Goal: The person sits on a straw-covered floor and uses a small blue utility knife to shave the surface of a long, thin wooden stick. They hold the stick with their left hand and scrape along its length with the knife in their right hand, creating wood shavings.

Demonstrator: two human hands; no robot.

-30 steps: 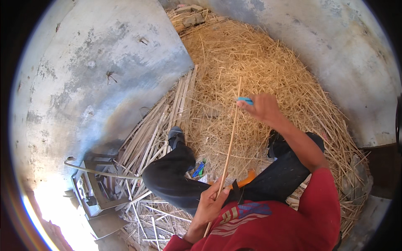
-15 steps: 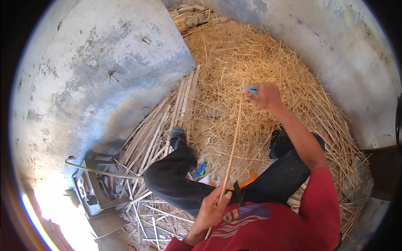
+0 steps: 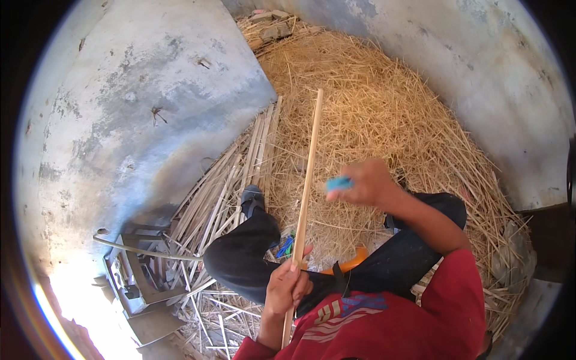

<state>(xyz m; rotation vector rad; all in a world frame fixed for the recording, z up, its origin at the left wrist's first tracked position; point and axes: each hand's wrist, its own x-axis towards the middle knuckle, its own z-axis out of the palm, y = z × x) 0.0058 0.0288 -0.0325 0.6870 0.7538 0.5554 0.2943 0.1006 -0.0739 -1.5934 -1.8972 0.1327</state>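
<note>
A long, pale bamboo strip (image 3: 311,162) stands up at a slight slant in front of me, its upper end above the shavings. My left hand (image 3: 286,289) is wrapped round its lower part, close to my red shirt. To the right of the strip, apart from it, my right hand (image 3: 373,182) is closed on a small blue tool (image 3: 339,183). Motion smears that hand and tool, so the tool's exact kind does not show. The strip's lower end runs down beside my shirt.
Straw-like shavings (image 3: 366,96) cover the floor ahead. Many split strips (image 3: 222,180) lie to the left, beside a small wooden frame (image 3: 144,270). An orange thing (image 3: 353,261) and a blue bundle (image 3: 286,246) lie between my legs. Grey walls (image 3: 138,84) close in both sides.
My right hand with the blue tool has come down and toward me, off the strip's upper end. The strip has turned, showing a broader side, and its top has swung left.
</note>
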